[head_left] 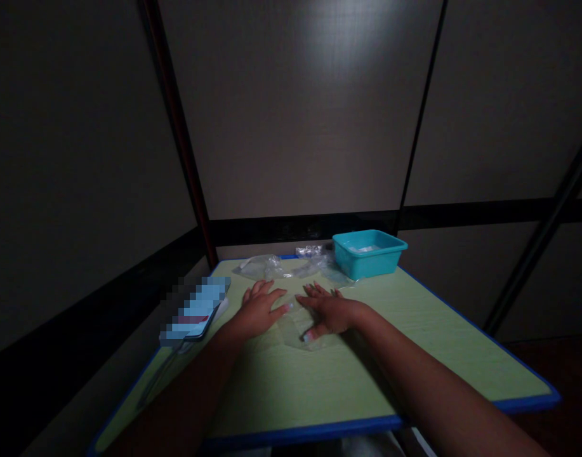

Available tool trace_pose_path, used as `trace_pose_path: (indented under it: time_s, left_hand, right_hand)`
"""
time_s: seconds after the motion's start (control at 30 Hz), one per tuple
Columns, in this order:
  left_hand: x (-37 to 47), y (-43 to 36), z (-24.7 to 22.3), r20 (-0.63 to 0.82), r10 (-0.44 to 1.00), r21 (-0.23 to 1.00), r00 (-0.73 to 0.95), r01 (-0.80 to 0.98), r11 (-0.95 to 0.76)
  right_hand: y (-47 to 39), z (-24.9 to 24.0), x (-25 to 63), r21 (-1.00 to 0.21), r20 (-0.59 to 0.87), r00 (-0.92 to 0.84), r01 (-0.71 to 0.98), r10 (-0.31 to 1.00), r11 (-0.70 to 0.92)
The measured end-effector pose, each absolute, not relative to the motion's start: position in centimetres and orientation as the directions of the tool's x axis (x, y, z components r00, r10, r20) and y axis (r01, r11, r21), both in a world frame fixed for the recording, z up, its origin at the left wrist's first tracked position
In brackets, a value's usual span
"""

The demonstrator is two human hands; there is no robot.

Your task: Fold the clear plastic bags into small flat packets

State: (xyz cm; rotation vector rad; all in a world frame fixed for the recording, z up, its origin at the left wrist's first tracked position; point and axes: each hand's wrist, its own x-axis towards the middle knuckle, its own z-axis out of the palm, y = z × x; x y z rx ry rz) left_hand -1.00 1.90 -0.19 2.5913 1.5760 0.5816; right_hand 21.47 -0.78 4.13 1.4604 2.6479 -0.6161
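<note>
Clock read from table middle, 12 = far edge. Flat clear plastic piece, thin and see-through (291, 339), lies about mid-table, between and under the hands; outline faint, can't tell if bag or sheet. Left bare hand (261, 312) at 11, palm down, fingers spread, thumb wide of the index, thumb tip at the plastic's left side; nothing gripped. Right bare hand (329, 311) at 12 to 1, palm down over the plastic, fingers fanned, thumb stretched toward 7, wide, nothing gripped. How hard either presses: can't tell.

Crumpled clear plastic bags (262, 266) spread along the far edge, 11 to 12, beyond the fingertips; shiny bits near 12. Turquoise rectangular plastic tub (369, 265) upright at 1, right beside the bags; something pale inside, unclear. Flat phone-like device with light-blue screen (195, 314), pixelated, at 9 to 10 by the left edge, thin dark cable (160, 374) trailing toward 8. Pale green wood-grain table (443, 355), blue edging all visible sides. Grey-brown wall panels (310, 127) behind, black horizontal band (295, 228) low across them. Dim scene, glare high at 12.
</note>
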Motion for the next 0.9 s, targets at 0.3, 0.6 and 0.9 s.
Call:
trace_pose_path:
  time_s: [0.3, 0.6, 0.9]
  left_hand:
    - [-0.9, 1.4, 0.6, 0.234, 0.792, 0.256, 0.564, 0.75, -0.61]
    - [-0.9, 1.2, 0.6, 0.165, 0.808, 0.265, 0.566, 0.763, -0.589]
    - [-0.9, 1.2, 0.9, 0.103, 0.821, 0.257, 0.561, 0.783, -0.567]
  right_hand:
    - [-0.5, 4.7, 22.3, -0.267, -0.148, -0.513, 0.844, 0.845, 0.465]
    - [-0.5, 4.6, 22.3, -0.217, -0.284, -0.506, 0.861, 0.814, 0.459]
    - [-0.3, 4.7, 22.4, -0.196, -0.303, -0.516, 0.857, 0.802, 0.477]
